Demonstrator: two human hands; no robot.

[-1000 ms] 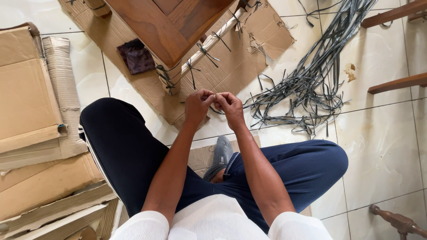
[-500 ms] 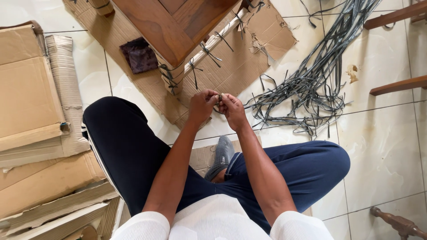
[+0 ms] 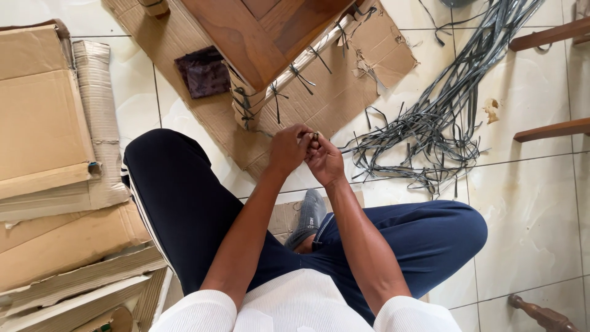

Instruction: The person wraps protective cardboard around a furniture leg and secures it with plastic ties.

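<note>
two hands, left hand point(image 3: 287, 149) and right hand point(image 3: 326, 161), pinch what looks like a thin dark strap point(image 3: 312, 139) between closed fingers; a slack grip could let it slip.

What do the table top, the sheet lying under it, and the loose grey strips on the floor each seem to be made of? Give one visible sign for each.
Table top: likely varnished wood, showing reddish-brown grain. Sheet: corrugated cardboard, tan with torn edges. Grey strips: probably plastic strapping, flat and springy-looking.

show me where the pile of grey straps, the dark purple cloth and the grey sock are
pile of grey straps point(image 3: 430, 132), head view, on the tangled middle of the pile
dark purple cloth point(image 3: 203, 73), head view, on the middle of the cloth
grey sock point(image 3: 308, 216), head view, on the sole
</note>
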